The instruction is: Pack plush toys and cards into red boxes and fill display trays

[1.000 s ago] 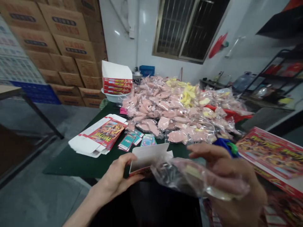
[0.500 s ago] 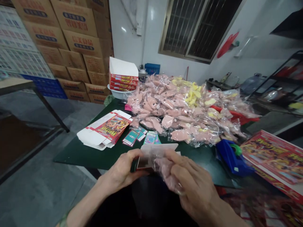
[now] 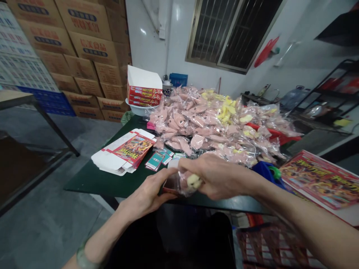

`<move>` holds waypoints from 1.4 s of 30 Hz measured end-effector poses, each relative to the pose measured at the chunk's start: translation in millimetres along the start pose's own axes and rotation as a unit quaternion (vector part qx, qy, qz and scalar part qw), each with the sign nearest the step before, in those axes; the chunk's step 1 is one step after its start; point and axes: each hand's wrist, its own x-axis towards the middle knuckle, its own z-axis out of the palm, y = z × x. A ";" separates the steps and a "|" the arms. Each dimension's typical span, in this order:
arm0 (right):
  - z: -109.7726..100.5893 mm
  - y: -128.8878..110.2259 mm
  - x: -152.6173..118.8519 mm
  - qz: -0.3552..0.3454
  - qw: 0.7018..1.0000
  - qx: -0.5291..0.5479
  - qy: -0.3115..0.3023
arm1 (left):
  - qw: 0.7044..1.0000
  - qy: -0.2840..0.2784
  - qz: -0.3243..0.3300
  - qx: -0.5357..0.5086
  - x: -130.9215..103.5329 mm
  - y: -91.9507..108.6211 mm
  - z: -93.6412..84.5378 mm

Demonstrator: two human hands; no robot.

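Note:
My left hand (image 3: 147,192) is closed around a small open carton (image 3: 171,182), thumb on top and fingers below, at the table's near edge. My right hand (image 3: 217,175) grips a clear-bagged soft toy (image 3: 194,181), pink with a pale yellow part, at the carton's open end. The bag's front reaches the opening; how deep it sits inside cannot be made out. Just beyond the carton lie teal printed cards (image 3: 155,161), partly covered by the hands. Flattened red and white cartons (image 3: 134,150) are stacked left of the cards.
A big heap of bagged pink and yellow toys (image 3: 193,121) covers the back of the green table (image 3: 92,183). On the right are a blue tape dispenser (image 3: 262,170) and a red printed box (image 3: 322,179). A white-lidded display box (image 3: 144,93) stands in a basin (image 3: 137,109) behind.
My right hand has swung up and over the carton, turning the bagged toy so its yellow part shows. The carton's raised white flap is now mostly covered by my hands.

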 end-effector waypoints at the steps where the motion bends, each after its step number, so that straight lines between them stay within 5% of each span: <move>1: -2.4 4.6 0.2 0.009 1.000 0.021 -0.006 | 1.000 -0.002 0.001 0.009 2.0 0.8 -0.9; 4: -6.0 13.0 -8.1 -0.012 0.995 0.103 0.008 | 0.999 -0.017 0.004 0.029 9.5 5.4 -4.7; 6: -2.3 13.1 -16.8 -0.002 0.989 0.121 0.084 | 0.999 -0.037 0.008 0.022 14.2 9.3 -6.6; 10: 18.0 6.1 -26.3 0.063 0.954 0.048 0.289 | 0.997 -0.065 0.016 -0.031 18.3 13.2 -6.1; 15: 40.0 1.9 -19.8 0.026 0.936 -0.038 0.349 | 0.999 -0.023 0.033 -0.020 13.4 8.6 -0.7; 24: 53.0 -0.2 -26.6 0.028 0.942 -0.094 0.320 | 0.987 0.157 0.027 -0.001 -1.5 -0.3 19.7; 29: 59.5 -1.4 -17.2 0.094 0.916 -0.107 0.374 | 0.975 0.221 0.039 -0.007 -6.8 -5.1 29.7; 32: 60.3 -1.4 -13.4 0.104 0.913 -0.068 0.389 | 0.974 0.221 0.034 -0.036 -6.6 -4.5 30.3; 36: 54.3 -3.4 -16.0 0.132 0.935 -0.021 0.328 | 0.975 0.155 -0.045 -0.153 -2.5 0.2 27.5; 39: 51.2 -5.9 -16.5 0.152 0.929 -0.071 0.331 | 0.966 0.117 -0.105 -0.205 -1.0 2.6 24.8; 42: 49.6 -8.1 -13.2 0.096 0.944 -0.125 0.291 | 0.967 0.095 -0.118 -0.205 -0.5 2.9 21.9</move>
